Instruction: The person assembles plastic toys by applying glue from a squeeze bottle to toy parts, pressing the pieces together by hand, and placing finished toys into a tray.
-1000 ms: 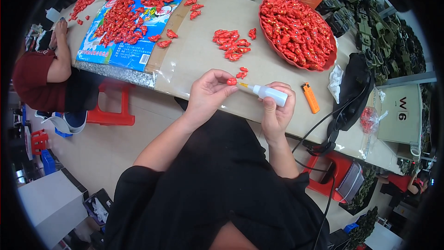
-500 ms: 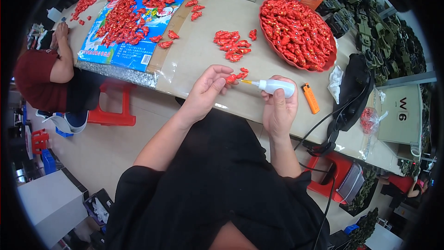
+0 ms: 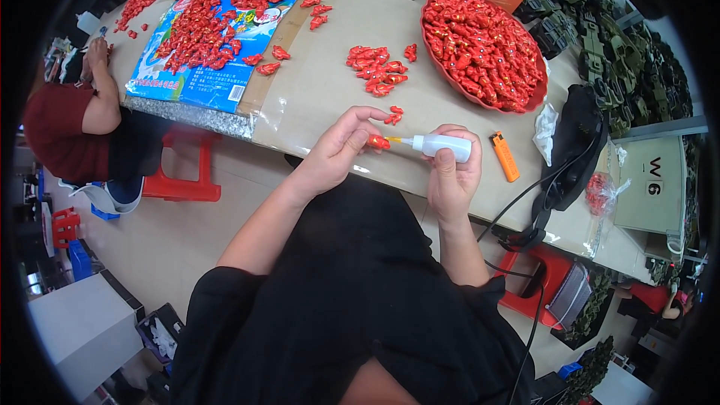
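Over the bench (image 3: 322,97) edge, the left hand (image 3: 337,151) pinches a small red piece (image 3: 379,142) while the right hand (image 3: 452,172) grips a white squeeze bottle (image 3: 444,147), nozzle seemingly touching the piece, so this looks like gluing, which next calls for a gentle squeeze.

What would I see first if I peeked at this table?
All the red! A big red bowl at the table's far right is heaped with little red pieces, and more cover a blue printed sheet at the far left. In the middle, the left hand pinches one red piece against the tip of a small white squeeze bottle gripped by the right hand.
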Available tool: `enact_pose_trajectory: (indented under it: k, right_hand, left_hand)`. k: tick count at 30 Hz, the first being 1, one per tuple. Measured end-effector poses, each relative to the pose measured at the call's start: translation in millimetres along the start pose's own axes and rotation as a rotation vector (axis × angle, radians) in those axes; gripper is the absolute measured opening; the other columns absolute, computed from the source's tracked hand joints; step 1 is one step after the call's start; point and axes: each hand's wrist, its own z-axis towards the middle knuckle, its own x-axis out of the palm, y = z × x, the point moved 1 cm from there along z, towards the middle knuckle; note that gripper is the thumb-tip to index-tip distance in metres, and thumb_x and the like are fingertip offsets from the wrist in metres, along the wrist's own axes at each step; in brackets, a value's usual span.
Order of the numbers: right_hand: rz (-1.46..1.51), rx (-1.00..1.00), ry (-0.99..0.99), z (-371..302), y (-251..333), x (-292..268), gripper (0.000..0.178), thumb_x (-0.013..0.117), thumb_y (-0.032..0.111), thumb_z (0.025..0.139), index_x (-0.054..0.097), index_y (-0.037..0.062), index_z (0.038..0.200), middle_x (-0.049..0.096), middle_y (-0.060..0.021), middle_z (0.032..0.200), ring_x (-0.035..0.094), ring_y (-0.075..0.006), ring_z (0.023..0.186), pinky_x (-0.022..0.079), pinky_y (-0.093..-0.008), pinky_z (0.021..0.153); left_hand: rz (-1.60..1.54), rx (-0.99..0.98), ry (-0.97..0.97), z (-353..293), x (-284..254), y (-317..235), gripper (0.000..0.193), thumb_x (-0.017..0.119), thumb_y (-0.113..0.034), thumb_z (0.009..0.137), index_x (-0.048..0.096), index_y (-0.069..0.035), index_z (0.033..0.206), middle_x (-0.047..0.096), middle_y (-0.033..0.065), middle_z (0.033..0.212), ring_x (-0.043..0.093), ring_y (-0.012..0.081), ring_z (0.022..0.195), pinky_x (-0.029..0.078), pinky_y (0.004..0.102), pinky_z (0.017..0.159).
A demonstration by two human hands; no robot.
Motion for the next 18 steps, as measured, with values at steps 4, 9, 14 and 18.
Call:
enact_pose_trajectory:
  k: [4, 9, 14, 18]
  right_hand:
    - [-0.019, -0.013, 0.005, -1.3, -0.7, -1.0, 0.024, 0.054, 0.019, 0.082, 0.041, 0.0020, 0.094, 0.045, -0.0093, 0.093, 0.046, -0.0120, 0.072, 0.040, -0.0235, 0.063]
    - [-0.012, -0.001, 0.000, -0.9, -0.2, 0.3, 0.024, 0.054, 0.019, 0.082, 0.041, 0.0019, 0.093, 0.045, -0.0095, 0.093, 0.046, -0.0119, 0.072, 0.040, -0.0237, 0.064]
    - [-0.010, -0.007, 0.007, -0.9, -1.1, 0.0, 0.024, 0.054, 0.018, 0.083, 0.041, 0.0019, 0.094, 0.046, -0.0096, 0.093, 0.047, -0.0121, 0.073, 0.041, -0.0240, 0.064]
    - [-0.016, -0.004, 0.001, -0.3, -0.9, -0.6, 0.024, 0.054, 0.019, 0.082, 0.041, 0.0020, 0.094, 0.046, -0.0095, 0.093, 0.048, -0.0121, 0.072, 0.041, -0.0237, 0.063]
  left_hand:
    - [0.028, 0.004, 0.040, -0.1, -3.5, 3.2, 0.025, 0.032, -0.016, 0.092, 0.041, -0.005, 0.113, 0.052, 0.0033, 0.086, 0.048, 0.0080, 0.084, 0.038, 0.0232, 0.078]
    - [0.053, 0.002, 0.039, -0.2, -3.0, 1.9, 0.025, 0.033, -0.016, 0.092, 0.042, -0.005, 0.112, 0.051, 0.0034, 0.086, 0.048, 0.0080, 0.084, 0.038, 0.0230, 0.078]
    - [0.030, 0.010, 0.010, 0.1, -0.4, 2.1, 0.024, 0.034, -0.015, 0.091, 0.040, -0.003, 0.111, 0.052, 0.0005, 0.082, 0.047, 0.0063, 0.076, 0.035, 0.0199, 0.069]
    - [0.022, 0.022, 0.016, 0.2, -1.2, 2.9, 0.024, 0.034, -0.015, 0.091, 0.040, -0.003, 0.111, 0.052, 0.0007, 0.083, 0.048, 0.0066, 0.077, 0.035, 0.0199, 0.069]
